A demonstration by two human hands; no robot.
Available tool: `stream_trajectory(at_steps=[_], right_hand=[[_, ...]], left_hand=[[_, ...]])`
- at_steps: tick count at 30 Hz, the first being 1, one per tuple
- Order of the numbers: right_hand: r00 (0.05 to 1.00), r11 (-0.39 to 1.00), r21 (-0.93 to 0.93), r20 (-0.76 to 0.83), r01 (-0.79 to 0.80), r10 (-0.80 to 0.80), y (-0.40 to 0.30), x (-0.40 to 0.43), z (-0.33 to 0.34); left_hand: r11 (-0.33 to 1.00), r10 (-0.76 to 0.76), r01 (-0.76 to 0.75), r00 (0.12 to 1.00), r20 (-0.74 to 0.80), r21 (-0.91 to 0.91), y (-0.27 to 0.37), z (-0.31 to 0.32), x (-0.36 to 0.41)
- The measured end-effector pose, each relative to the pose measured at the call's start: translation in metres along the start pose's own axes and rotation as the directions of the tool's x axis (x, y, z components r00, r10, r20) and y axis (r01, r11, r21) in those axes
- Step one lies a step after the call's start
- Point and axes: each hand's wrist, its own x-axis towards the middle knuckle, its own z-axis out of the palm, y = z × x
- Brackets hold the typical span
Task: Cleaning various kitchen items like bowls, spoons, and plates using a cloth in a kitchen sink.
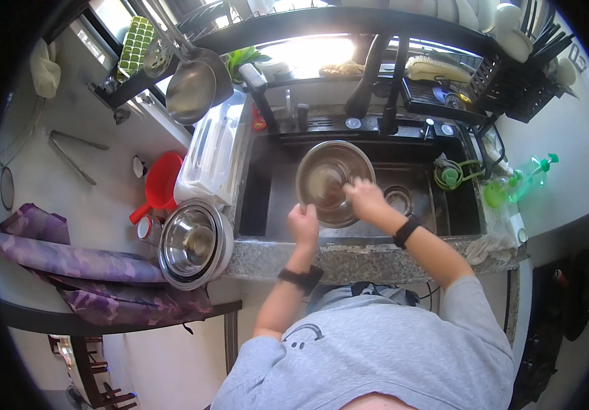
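Note:
A round stainless steel bowl (pixel 320 166) is held over the dark sink basin (pixel 284 205). My left hand (pixel 303 223) grips its near rim, thumb up. Over the bowl's right side is my right hand (pixel 363 197), blurred, with its fingers curled at the inside; whether it holds anything cannot be told. Something brownish and blurred shows in the bowl's middle. The round drain (pixel 398 199) lies to the right of the bowl. A green strainer-like item (pixel 449 177) sits at the sink's right end.
Nested metal bowls (pixel 192 243) stand left of the sink, by a clear plastic container (pixel 209 148) and a red dipper (pixel 163 179). Ladles (pixel 191 92) hang at upper left. A black dish rack (pixel 325 25) spans above the sink. Green soap bottles (pixel 527 179) and a cloth (pixel 489 248) lie right.

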Motion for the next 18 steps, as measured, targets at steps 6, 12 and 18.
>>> stream_trajectory(at_steps=[6, 12, 18], right_hand=[[0.998, 0.835, 0.549, 0.003, 0.045, -0.056, -0.041, 0.011, -0.004], [0.954, 0.984, 0.169, -0.283, -0.054, 0.101, 0.008, 0.036, 0.007], [0.983, 0.86, 0.504, 0.107, 0.077, -0.151, -0.026, 0.005, 0.003]], left_hand=[[0.999, 0.042, -0.042, 0.999, 0.005, 0.027, -0.011, 0.006, -0.001], [0.999, 0.007, -0.005, 0.999, 0.032, -0.054, -0.01, 0.005, -0.002], [1.0, 0.006, -0.006, 1.0, 0.017, 0.003, -0.012, 0.003, 0.0]])
